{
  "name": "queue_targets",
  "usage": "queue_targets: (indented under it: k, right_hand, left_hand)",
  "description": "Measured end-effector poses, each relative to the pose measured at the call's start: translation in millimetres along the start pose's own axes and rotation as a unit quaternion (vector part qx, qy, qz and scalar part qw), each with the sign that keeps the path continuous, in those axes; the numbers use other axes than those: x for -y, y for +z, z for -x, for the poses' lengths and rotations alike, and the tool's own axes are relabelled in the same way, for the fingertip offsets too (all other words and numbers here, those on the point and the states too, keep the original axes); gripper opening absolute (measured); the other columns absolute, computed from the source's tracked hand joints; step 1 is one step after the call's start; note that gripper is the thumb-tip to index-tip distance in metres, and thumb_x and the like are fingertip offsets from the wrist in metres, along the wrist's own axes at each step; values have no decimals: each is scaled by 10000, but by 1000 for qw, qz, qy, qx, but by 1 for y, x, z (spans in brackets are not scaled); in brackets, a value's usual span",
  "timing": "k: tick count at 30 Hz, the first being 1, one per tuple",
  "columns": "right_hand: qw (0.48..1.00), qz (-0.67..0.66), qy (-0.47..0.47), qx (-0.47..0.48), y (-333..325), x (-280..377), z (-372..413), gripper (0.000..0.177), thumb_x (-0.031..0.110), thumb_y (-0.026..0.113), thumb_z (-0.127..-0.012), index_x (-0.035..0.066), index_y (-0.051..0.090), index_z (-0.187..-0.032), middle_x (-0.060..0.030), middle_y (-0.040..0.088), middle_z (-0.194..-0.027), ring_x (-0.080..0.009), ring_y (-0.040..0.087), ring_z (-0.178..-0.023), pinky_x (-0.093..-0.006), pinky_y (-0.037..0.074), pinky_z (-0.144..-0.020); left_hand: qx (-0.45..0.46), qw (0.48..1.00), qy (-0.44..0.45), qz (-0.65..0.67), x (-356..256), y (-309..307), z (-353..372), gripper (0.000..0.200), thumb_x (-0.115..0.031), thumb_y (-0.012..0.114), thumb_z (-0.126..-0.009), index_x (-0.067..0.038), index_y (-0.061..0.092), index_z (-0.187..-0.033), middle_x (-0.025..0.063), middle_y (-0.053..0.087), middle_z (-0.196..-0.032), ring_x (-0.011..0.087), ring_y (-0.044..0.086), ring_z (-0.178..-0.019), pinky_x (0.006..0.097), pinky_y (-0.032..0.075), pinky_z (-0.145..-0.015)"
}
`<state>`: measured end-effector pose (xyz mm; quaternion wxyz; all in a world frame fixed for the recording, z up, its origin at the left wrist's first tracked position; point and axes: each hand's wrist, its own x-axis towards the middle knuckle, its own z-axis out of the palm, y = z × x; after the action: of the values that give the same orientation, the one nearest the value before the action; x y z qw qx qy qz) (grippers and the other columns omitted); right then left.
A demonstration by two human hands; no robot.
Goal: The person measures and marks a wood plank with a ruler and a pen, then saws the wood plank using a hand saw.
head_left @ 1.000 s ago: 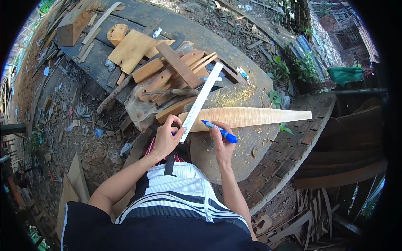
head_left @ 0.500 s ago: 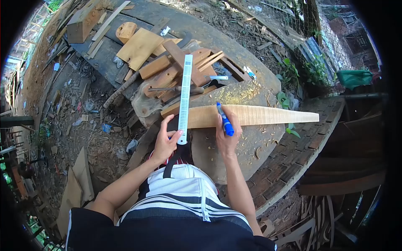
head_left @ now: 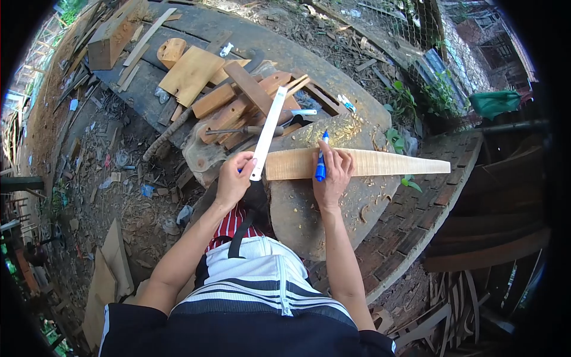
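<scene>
My left hand pinches the lower end of a long metal ruler, which leans up and to the right with its pale face showing. A small bit of blue shows between those fingers. In my right hand is a blue marker, its tip pointing away from me. That hand lies over a long tapered wooden board, whose wide end is near the ruler and whose narrow end reaches right. Under the board is a worn wooden work surface strewn with shavings.
Beyond the ruler are piled wood blocks, a flat square board and a wooden-handled tool. A bottle-like white item lies at the back right. A brick ledge curves along the right.
The ruler has turned from its marked face to a plain-looking one and tilts further right. My right hand has rolled over on the board, with the marker now more upright in view.
</scene>
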<state>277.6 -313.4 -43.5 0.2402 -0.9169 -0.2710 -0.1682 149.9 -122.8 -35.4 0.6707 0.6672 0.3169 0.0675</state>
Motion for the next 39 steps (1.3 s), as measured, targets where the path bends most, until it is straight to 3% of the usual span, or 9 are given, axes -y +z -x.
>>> queue_targets:
  k: [2,4,8,20,24,26,32,36,39]
  right_hand:
    - [999,-22,24,-10,-7,1,-1,331,239,663,-896,150,628,-1213,-44,658,-1078,-225,572,-1033,-406,354,-1027]
    - [932,-289,200,-92,-9,0,-1,295,246,639,-932,97,632,-1187,-85,666,-1027,-231,584,-1010,-385,422,-956]
    - [890,-377,236,-100,-26,-7,12,322,188,560,-995,32,543,-1277,-97,655,-1078,-134,622,-944,-285,498,-859]
    - [953,-256,161,18,-48,35,70,203,20,672,-837,61,590,-1018,-142,611,-819,-325,638,-740,-402,498,-656]
    - [933,-303,190,32,-41,39,74,206,-3,695,-827,45,587,-996,-115,621,-826,-254,640,-715,-342,497,-639]
    - [925,-316,204,50,-46,40,73,218,9,672,-832,50,584,-1027,-140,623,-868,-318,649,-791,-388,501,-684]
    - [946,-278,160,49,-55,33,75,181,-15,683,-829,41,589,-973,-116,612,-814,-264,625,-693,-340,489,-630]
    - [951,-263,156,51,-58,29,83,180,-20,681,-824,41,588,-965,-117,614,-815,-282,630,-701,-353,489,-632]
    - [953,-261,150,43,-61,31,90,181,-21,682,-818,41,586,-959,-120,616,-817,-295,635,-711,-360,490,-633]
  left_hand:
    - [39,996,-25,78,-10,7,15,197,-106,567,-965,25,548,-1112,95,698,-860,99,647,-740,250,495,-653]
    - [91,995,-5,28,-12,21,30,191,-118,554,-977,2,468,-1098,109,695,-854,108,652,-771,256,497,-663]
    - [136,989,45,-28,4,59,42,202,-141,559,-978,-8,442,-1075,147,708,-859,150,674,-758,297,504,-666]
    - [256,950,-160,-81,-7,68,40,233,-199,554,-985,25,564,-1049,48,628,-619,101,574,-551,268,413,-496]
    - [332,917,54,-213,-2,40,22,275,-215,552,-965,2,677,-852,34,576,-507,105,547,-440,267,417,-459]
    - [253,933,27,-256,-48,30,14,296,-238,546,-946,-4,694,-841,57,586,-528,142,596,-517,283,456,-543]
    - [55,934,222,-274,-31,29,-82,290,-257,640,-910,2,672,-1035,96,659,-769,154,601,-709,309,467,-667]
    - [164,964,9,-210,-40,42,-119,301,-281,712,-868,1,717,-975,37,679,-800,113,599,-772,276,463,-701]
    - [191,967,2,-167,-38,50,-127,212,-242,739,-848,-43,713,-913,-31,620,-741,47,461,-603,226,334,-511]
